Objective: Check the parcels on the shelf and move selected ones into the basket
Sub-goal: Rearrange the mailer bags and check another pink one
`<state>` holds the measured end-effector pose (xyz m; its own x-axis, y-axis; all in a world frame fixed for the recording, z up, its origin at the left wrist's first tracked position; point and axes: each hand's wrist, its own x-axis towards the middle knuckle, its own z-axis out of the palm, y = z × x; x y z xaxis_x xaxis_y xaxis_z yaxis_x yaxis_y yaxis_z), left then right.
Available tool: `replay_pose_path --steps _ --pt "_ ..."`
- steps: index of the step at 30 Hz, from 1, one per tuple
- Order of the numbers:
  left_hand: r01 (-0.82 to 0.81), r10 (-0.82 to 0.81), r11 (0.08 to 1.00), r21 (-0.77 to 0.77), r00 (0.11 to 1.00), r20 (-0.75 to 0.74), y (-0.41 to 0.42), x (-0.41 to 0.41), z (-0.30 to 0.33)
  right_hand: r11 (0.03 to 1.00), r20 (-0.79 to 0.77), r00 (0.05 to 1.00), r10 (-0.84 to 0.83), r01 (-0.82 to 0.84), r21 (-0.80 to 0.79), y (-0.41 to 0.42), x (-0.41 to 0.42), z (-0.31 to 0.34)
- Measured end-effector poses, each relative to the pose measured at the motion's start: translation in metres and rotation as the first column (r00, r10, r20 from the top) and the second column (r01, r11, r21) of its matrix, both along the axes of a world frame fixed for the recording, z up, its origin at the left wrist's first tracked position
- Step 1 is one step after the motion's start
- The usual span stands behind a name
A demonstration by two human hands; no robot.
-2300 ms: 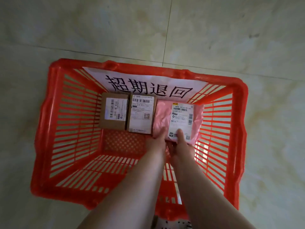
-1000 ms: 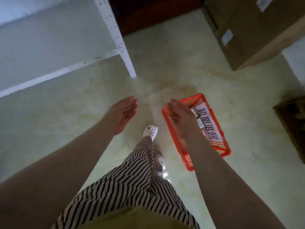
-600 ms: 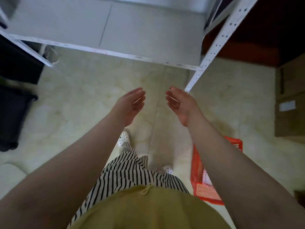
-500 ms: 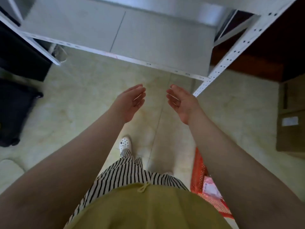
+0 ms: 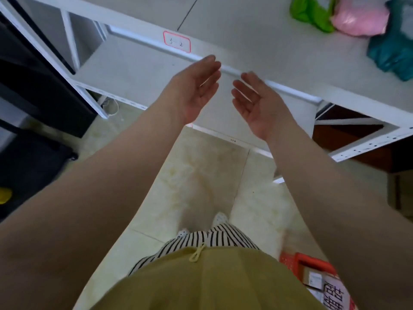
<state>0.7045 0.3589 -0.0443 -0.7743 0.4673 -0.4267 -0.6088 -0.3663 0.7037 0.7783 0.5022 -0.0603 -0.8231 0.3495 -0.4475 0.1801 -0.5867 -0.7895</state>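
My left hand and my right hand are raised side by side, palms facing each other, fingers apart and holding nothing. They hover in front of the edge of a white metal shelf. At the shelf's far right lie soft parcels: a green bag, a pink bag and a teal bag. The red basket stands on the floor at the bottom right, partly hidden by my right arm, with a brown box parcel inside.
A red-framed label is stuck on the shelf's front edge. A lower shelf board sits beneath. Dark cases stand to the left. A perforated shelf upright slants at the right. Pale tiled floor lies below.
The view has swung up from the basket to the shelf. Both hands let go of the pink parcel in the basket and rose, empty, toward the shelf edge.
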Motion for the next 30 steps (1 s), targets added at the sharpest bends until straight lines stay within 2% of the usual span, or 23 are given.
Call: replay_pose_path --steps 3,10,16,20,24,30 --pt "-0.011 0.013 0.998 0.054 0.999 -0.032 0.012 -0.040 0.024 1.000 -0.027 1.000 -0.015 0.016 0.023 0.012 -0.045 0.023" --pt "-0.087 0.085 0.996 -0.020 0.994 -0.070 0.056 -0.131 0.047 0.992 0.006 0.992 -0.122 0.122 0.020 0.048 -0.133 0.040" --pt "-0.084 0.078 0.993 -0.087 0.995 -0.065 0.104 -0.193 0.050 0.935 0.083 0.932 -0.353 0.352 0.033 0.090 -0.190 0.043" --pt "0.008 -0.011 0.991 -0.134 1.000 -0.023 0.140 -0.216 0.042 0.842 0.183 0.827 -0.532 0.539 0.013 0.124 -0.208 0.037" --pt "0.135 -0.135 0.976 -0.173 0.991 0.014 0.178 -0.238 0.035 0.769 0.232 0.753 -0.615 0.638 -0.032 0.162 -0.219 0.030" --pt "0.362 -0.365 0.888 -0.285 0.930 0.045 0.240 -0.260 0.030 0.653 0.249 0.631 -0.735 0.757 0.009 0.201 -0.242 0.020"
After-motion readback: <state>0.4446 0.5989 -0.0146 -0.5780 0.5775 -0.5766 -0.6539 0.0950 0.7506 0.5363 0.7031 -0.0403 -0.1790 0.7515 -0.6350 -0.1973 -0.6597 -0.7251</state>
